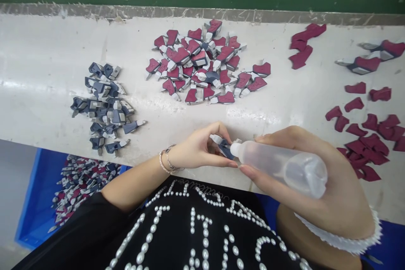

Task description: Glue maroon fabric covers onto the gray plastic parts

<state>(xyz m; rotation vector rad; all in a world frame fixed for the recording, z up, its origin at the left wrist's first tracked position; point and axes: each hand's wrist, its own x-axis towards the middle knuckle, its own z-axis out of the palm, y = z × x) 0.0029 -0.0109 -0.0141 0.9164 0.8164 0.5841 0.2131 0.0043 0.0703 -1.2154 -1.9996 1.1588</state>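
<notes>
Between thumb and forefinger my left hand (202, 147) pinches a small grey-and-white plastic part (224, 148). My right hand (313, 164) is wrapped round a translucent squeeze bottle (275, 162), tipped nearly on its side. The bottle's white nozzle points left and meets the grey part, or comes very close to it; the contact point is hidden. Clear liquid shows inside toward the bottle's base. Farther back on the table lies a pile of grey-and-white parts with dark red pieces on them (193, 61).
Grey-and-white parts without red (107, 109) are heaped at left. Loose dark red pieces (363, 147) lie at right, with a few (302, 44) farther back. Two red-topped parts (365, 64) sit at far right. Below the white table (47, 71), a blue bin (34, 202) holds many parts.
</notes>
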